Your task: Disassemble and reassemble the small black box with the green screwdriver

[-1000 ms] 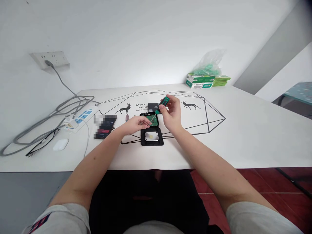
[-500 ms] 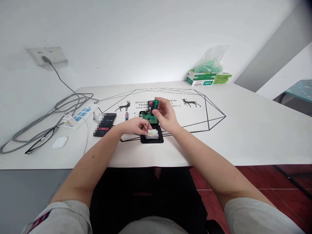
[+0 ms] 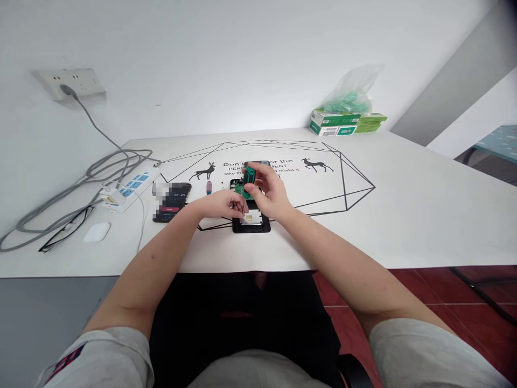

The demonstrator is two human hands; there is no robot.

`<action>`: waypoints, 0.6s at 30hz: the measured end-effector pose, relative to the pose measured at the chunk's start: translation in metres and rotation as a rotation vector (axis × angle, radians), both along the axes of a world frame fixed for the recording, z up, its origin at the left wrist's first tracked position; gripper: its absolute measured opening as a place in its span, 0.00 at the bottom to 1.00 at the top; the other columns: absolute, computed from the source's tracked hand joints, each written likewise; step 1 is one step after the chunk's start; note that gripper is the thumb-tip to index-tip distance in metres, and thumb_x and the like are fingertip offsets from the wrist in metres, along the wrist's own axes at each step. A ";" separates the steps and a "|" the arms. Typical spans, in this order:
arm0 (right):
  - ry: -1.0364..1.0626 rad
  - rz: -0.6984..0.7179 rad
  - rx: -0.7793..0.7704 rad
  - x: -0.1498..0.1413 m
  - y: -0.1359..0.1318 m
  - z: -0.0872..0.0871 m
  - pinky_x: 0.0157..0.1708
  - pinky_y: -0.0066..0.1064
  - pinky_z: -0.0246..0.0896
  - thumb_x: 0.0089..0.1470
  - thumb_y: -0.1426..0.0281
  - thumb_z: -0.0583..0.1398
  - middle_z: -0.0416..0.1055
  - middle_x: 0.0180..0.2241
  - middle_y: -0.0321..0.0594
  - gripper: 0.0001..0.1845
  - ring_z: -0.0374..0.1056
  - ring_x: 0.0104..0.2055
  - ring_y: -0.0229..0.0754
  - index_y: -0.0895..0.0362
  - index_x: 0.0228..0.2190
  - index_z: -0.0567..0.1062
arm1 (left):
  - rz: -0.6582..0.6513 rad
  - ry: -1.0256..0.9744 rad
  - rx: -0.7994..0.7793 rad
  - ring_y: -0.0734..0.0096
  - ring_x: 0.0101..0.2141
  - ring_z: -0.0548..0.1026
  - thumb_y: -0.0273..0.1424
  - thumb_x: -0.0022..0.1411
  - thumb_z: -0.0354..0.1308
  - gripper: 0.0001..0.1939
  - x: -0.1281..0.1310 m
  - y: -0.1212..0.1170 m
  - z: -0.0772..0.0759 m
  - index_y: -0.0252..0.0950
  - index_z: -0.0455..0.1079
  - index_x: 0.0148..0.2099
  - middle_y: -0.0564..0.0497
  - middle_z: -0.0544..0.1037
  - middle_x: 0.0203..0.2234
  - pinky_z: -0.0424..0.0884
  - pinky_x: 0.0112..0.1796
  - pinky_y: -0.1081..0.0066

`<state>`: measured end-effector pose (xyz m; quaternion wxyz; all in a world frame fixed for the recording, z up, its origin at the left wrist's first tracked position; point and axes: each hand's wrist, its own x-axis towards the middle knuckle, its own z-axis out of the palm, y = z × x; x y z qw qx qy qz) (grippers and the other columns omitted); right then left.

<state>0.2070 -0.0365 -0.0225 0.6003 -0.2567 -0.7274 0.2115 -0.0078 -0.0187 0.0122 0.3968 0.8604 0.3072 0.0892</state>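
A disassembled phone (image 3: 263, 226) lies on the table with its black frame towards me and a metal plate in its lower part. Its green circuit board (image 3: 237, 188) shows at the upper end, partly behind my fingers. My right hand (image 3: 271, 191) grips a green and black screwdriver (image 3: 249, 178) by the handle, its thin shaft pointing down. My left hand (image 3: 226, 205) is closed in a pinch beside the shaft, over the left side of the phone; what its fingertips hold is too small to make out.
Left of my hands lie a small screwdriver (image 3: 209, 187), a switched-on smartphone (image 3: 173, 202), a white power strip (image 3: 131, 188) with grey cable, glasses (image 3: 67, 231) and a white earphone case (image 3: 97, 231). Green boxes (image 3: 335, 121) under a plastic bag (image 3: 351, 97) stand at the back right.
My right hand has brought the screwdriver down and left, so its shaft now meets my left fingertips. My left hand stays in nearly the same place; the whole view has shifted slightly.
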 end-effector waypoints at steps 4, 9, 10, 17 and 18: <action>0.137 -0.080 0.003 0.002 0.007 -0.001 0.47 0.49 0.84 0.67 0.48 0.65 0.78 0.56 0.46 0.29 0.77 0.58 0.54 0.42 0.63 0.70 | 0.051 -0.090 -0.070 0.61 0.43 0.83 0.39 0.62 0.69 0.13 -0.005 0.005 -0.001 0.37 0.80 0.45 0.46 0.86 0.42 0.77 0.44 0.65; 0.158 -0.093 -0.012 0.003 0.012 -0.002 0.47 0.48 0.84 0.66 0.45 0.64 0.78 0.55 0.47 0.32 0.77 0.58 0.54 0.43 0.64 0.68 | 0.061 -0.158 -0.095 0.61 0.43 0.84 0.41 0.61 0.70 0.16 -0.006 0.007 -0.005 0.36 0.78 0.45 0.44 0.86 0.43 0.78 0.45 0.64; 0.156 -0.099 -0.011 0.003 0.013 -0.003 0.47 0.48 0.84 0.66 0.45 0.64 0.77 0.55 0.46 0.32 0.77 0.58 0.53 0.43 0.64 0.68 | 0.063 -0.165 -0.098 0.62 0.43 0.84 0.41 0.61 0.70 0.16 -0.006 0.007 -0.006 0.36 0.78 0.45 0.44 0.86 0.44 0.78 0.46 0.64; 0.175 -0.173 0.021 0.006 0.015 -0.003 0.51 0.50 0.82 0.68 0.47 0.63 0.73 0.55 0.45 0.30 0.75 0.59 0.53 0.41 0.65 0.67 | 0.083 -0.211 -0.119 0.62 0.44 0.84 0.41 0.62 0.71 0.17 -0.007 0.006 -0.002 0.36 0.78 0.47 0.45 0.86 0.44 0.78 0.48 0.62; 0.182 -0.181 0.016 0.006 0.014 -0.003 0.51 0.50 0.82 0.68 0.47 0.63 0.73 0.54 0.46 0.30 0.75 0.60 0.54 0.41 0.65 0.67 | 0.086 -0.216 -0.121 0.62 0.45 0.84 0.41 0.63 0.71 0.16 -0.007 0.006 -0.001 0.36 0.78 0.47 0.45 0.86 0.44 0.78 0.49 0.62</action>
